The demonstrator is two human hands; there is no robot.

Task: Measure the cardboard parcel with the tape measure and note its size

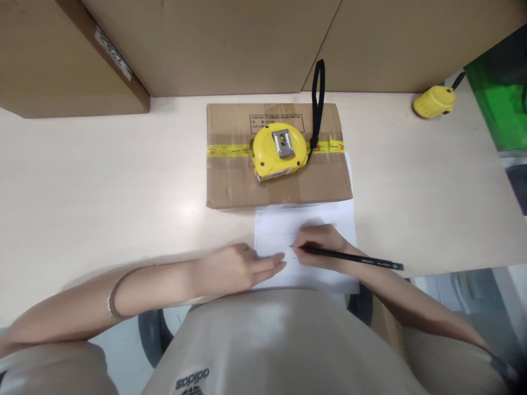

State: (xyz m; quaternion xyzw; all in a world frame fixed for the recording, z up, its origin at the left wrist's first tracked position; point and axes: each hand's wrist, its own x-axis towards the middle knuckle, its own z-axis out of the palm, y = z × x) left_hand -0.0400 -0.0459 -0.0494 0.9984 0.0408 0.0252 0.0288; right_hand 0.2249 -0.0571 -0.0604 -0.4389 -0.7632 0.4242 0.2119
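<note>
My right hand (319, 244) is closed round a black pencil (362, 259), whose tip touches a white sheet of paper (288, 225) at the table's near edge. My left hand (242, 266) lies flat on the sheet's left side, fingers stretched out and together, holding nothing. Just beyond the paper sits a small cardboard box (230, 175) sealed with yellow tape. A yellow tape measure (279, 151) with a black wrist strap (318, 101) rests on top of the box.
The pale table (102, 181) runs left and right. Large cardboard boxes (214, 44) line the back edge. A second yellow tape measure (434, 101) lies at the far right, beside a green object (500, 99). A bracelet circles my left wrist (115, 293).
</note>
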